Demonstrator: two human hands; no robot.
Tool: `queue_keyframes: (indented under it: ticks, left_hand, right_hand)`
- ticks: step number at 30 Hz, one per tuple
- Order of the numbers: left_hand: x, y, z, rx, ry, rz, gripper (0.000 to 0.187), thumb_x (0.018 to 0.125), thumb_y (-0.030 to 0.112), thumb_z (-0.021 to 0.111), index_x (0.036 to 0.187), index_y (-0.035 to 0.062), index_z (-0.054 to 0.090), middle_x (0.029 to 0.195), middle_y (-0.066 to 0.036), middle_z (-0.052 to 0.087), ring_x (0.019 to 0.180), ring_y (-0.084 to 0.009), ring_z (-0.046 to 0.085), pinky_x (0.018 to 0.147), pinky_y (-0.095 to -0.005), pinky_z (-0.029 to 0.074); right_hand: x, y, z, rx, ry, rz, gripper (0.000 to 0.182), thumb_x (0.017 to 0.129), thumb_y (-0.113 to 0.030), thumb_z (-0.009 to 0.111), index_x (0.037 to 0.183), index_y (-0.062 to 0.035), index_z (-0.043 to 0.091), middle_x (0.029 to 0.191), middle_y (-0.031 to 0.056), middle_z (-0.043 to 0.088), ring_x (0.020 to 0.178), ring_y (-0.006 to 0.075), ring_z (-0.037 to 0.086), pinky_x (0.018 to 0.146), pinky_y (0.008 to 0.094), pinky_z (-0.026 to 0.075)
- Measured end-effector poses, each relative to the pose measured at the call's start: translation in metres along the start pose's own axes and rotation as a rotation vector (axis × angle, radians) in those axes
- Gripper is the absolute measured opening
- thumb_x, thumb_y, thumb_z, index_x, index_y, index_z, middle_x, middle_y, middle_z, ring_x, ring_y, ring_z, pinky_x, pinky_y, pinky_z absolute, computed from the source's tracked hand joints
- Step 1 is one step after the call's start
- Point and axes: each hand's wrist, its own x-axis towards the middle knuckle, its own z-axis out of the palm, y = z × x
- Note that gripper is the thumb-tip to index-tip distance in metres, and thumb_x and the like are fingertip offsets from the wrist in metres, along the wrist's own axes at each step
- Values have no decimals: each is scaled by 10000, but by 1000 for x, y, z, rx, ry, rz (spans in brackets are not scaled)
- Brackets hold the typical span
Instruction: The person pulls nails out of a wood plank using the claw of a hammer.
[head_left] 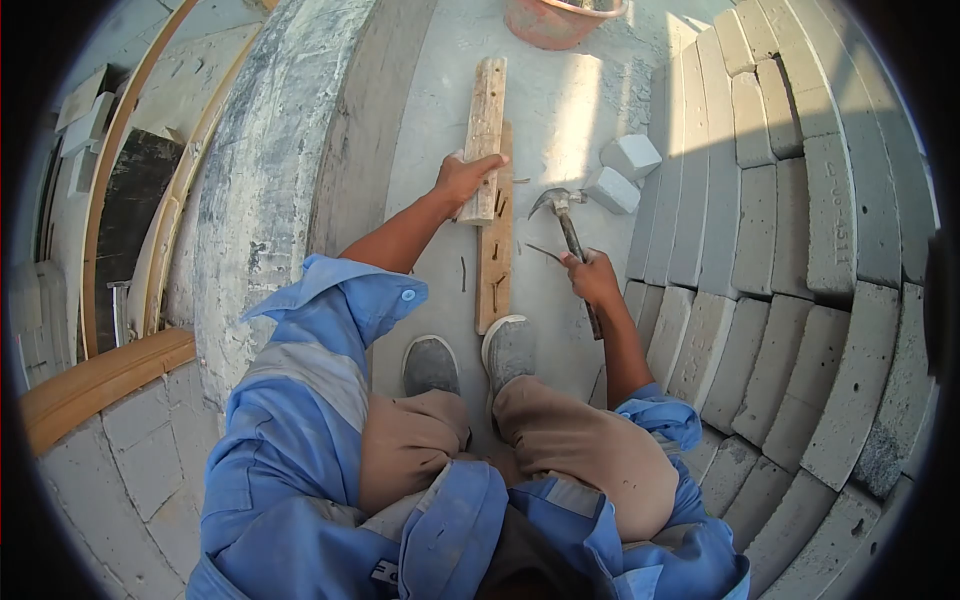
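My left hand (465, 180) is wrapped round a short, thick wooden block (487, 110), whose near end lies over a longer wooden plank (493, 285). Several bent nails (497, 285) stick up from that plank, which reaches nearly to my right shoe. In my right hand (597, 278) is a claw hammer (570, 228), gripped by its handle with the head pointing away from me. A thin nail (543, 251) juts out by the fingers of that hand. Another nail (463, 274) lies on the floor left of the plank.
Stacked grey blocks (765, 230) form a wall along my right. Two pale block pieces (622, 172) lie on the floor beyond the hammer. A reddish tub (550, 25) stands at the far end. To my left runs a large paint-smeared slab (270, 140).
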Motion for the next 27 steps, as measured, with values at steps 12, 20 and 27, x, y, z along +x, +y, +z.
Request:
queue_keyframes:
  ticks: [12, 20, 27]
  left_hand:
    - [45, 46, 16, 268, 441, 329, 908, 699, 548, 832, 1268, -68, 485, 1147, -243, 660, 1017, -330, 682, 895, -394, 535]
    - [35, 63, -3, 1029, 147, -120, 885, 701, 565, 844, 1284, -13, 513, 1217, -204, 644, 1109, -321, 649, 894, -411, 531]
    - [62, 39, -21, 1433, 264, 768, 808, 778, 354, 823, 1469, 166, 447, 1497, -145, 453, 1343, -285, 475, 1040, -445, 467]
  right_hand:
    - [-8, -21, 7, 69, -12, -2, 316, 950, -251, 686, 759, -37, 553, 629, 14, 530, 499, 104, 475, 464, 294, 391]
    - [-3, -21, -8, 71, 58, 45, 302, 927, -269, 684, 764, -42, 572, 609, 11, 530, 497, 112, 491, 484, 304, 395]
    - [5, -19, -9, 199, -116, 90, 227, 917, -237, 674, 866, -29, 598, 679, 20, 560, 519, 116, 506, 477, 293, 407]
